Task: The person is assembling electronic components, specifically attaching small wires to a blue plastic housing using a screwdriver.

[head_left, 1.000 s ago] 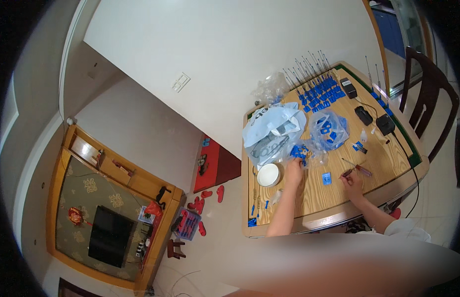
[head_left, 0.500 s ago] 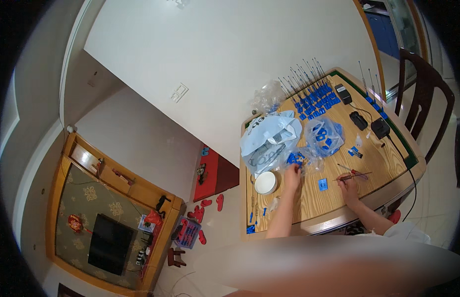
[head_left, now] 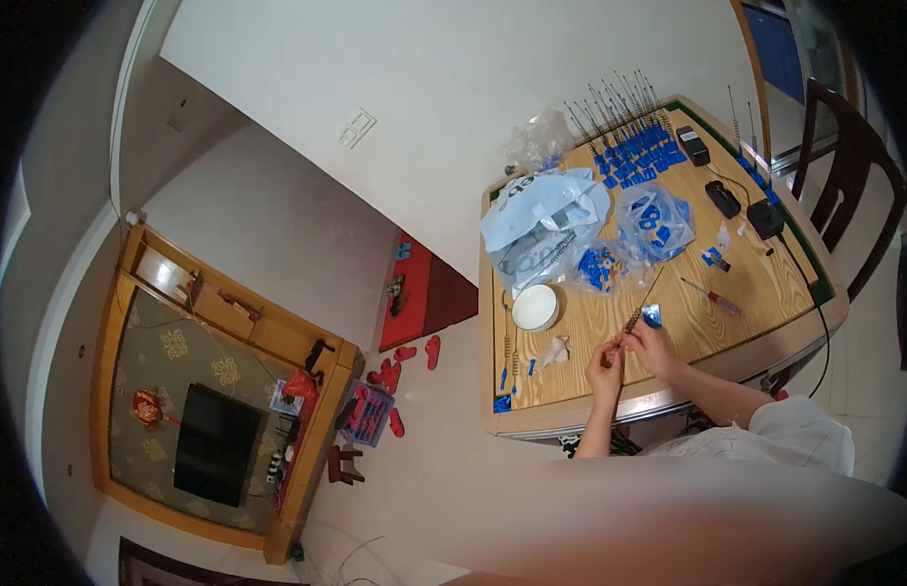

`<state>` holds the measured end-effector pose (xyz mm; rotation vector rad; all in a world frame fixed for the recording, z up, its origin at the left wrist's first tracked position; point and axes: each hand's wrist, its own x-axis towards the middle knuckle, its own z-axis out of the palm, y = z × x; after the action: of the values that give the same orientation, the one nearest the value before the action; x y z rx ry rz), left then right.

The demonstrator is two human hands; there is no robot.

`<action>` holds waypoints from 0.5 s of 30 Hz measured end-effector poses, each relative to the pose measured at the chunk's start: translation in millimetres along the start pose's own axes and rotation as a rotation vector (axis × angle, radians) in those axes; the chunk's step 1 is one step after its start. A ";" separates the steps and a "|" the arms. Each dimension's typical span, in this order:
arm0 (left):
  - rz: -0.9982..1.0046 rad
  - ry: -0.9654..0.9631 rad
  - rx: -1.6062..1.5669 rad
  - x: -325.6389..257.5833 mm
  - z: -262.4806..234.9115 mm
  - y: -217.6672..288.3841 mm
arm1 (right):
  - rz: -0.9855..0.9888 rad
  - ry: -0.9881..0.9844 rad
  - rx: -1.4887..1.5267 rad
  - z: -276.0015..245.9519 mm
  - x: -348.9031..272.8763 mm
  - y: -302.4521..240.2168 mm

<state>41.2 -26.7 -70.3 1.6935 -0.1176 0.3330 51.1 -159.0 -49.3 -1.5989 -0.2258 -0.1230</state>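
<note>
My right hand (head_left: 653, 349) pinches a thin rod with a spring (head_left: 633, 319) wound round it, its long end slanting up and away over the table. Close against it, my left hand (head_left: 605, 365) is closed at the rod's near end; anything small between those fingers is hidden. Just beyond my right hand lies a small blue square piece (head_left: 652, 315). Farther off are an opened clear bag of small blue parts (head_left: 598, 270) and another clear bag with larger blue pieces (head_left: 657, 227). To the right lies a screwdriver (head_left: 722, 301).
A white bowl (head_left: 536, 309) and a pale blue plastic bag (head_left: 532, 225) stand left. Several spring rods on blue bases (head_left: 641, 156) fill the far side. A black power adapter (head_left: 765, 219) with its cable lies right, near a dark chair (head_left: 857, 161).
My left hand has left the bag of small blue parts and come back to the rod. My right hand has moved left, turning the rod more upright. The view has shifted somewhat.
</note>
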 end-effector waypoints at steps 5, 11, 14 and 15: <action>0.054 0.037 0.083 -1.7 0.3 2.4 | -0.049 0.047 -0.141 2.1 -2.9 -9.7; 0.016 0.041 0.037 -2.3 1.0 1.5 | -0.086 0.053 -0.298 1.7 -6.9 -24.4; 0.047 0.051 0.055 -2.1 1.8 0.5 | -0.122 0.074 -0.291 3.3 -5.9 -19.0; 0.048 0.051 0.053 -2.4 2.0 0.1 | -0.123 0.074 -0.292 3.4 -6.5 -17.5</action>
<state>39.1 -28.9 -71.1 1.7356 -0.1127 0.4185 40.7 -155.6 -33.7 -1.8668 -0.2575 -0.3220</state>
